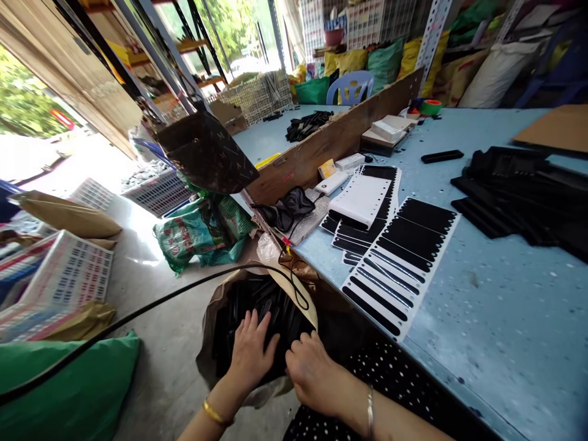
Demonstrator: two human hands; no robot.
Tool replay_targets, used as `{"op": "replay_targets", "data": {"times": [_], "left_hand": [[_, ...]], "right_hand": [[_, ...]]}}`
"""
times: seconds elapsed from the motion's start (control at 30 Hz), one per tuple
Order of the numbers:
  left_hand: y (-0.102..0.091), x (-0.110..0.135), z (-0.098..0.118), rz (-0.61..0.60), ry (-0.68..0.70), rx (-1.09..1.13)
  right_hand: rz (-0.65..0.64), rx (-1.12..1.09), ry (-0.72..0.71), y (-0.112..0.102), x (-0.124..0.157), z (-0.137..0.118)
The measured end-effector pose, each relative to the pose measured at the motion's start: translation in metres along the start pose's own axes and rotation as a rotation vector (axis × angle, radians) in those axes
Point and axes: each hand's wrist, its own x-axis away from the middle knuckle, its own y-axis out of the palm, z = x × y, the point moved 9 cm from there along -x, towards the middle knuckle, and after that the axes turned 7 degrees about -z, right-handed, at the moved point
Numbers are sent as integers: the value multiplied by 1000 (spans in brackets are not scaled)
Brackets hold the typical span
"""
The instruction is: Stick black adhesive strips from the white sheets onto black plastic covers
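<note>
A large paper sack [206, 343] with a rolled-open mouth stands on the floor beside the table, holding many long black plastic pieces [261, 294]. My left hand [252, 349] rests on these pieces inside the mouth, fingers stretched out and apart. At the sack's right rim, my right hand [312, 370] is closed in a fist, gripping the edge. Its fingertips are hidden. On the blue table [487, 318] to the right lie white sheets [404, 263] carrying black strips.
A pile of flat black parts [519, 196] lies at the table's right. A wooden board [331, 141] divides the tabletop. A black cable [138, 312] crosses above the floor to the sack. Green bags [68, 380] and plastic crates [68, 269] stand at the left.
</note>
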Motion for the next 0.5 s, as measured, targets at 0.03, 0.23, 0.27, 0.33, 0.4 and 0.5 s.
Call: {"op": "replay_targets", "data": {"times": [0.03, 0.23, 0.27, 0.33, 0.4, 0.5], "left_hand": [[-6, -1, 1, 49, 10, -13], [3, -13, 54, 86, 207, -73], [8, -15, 64, 60, 219, -80], [14, -20, 75, 10, 206, -96], [13, -21, 75, -43, 168, -108], [-2, -14, 66, -62, 140, -129]], "right_hand": [[51, -9, -23, -7, 9, -2], [465, -105, 159, -28, 74, 36], [497, -114, 175, -27, 81, 42], [527, -128, 175, -25, 93, 49], [540, -134, 184, -29, 102, 54], [595, -114, 202, -49, 124, 56]]}}
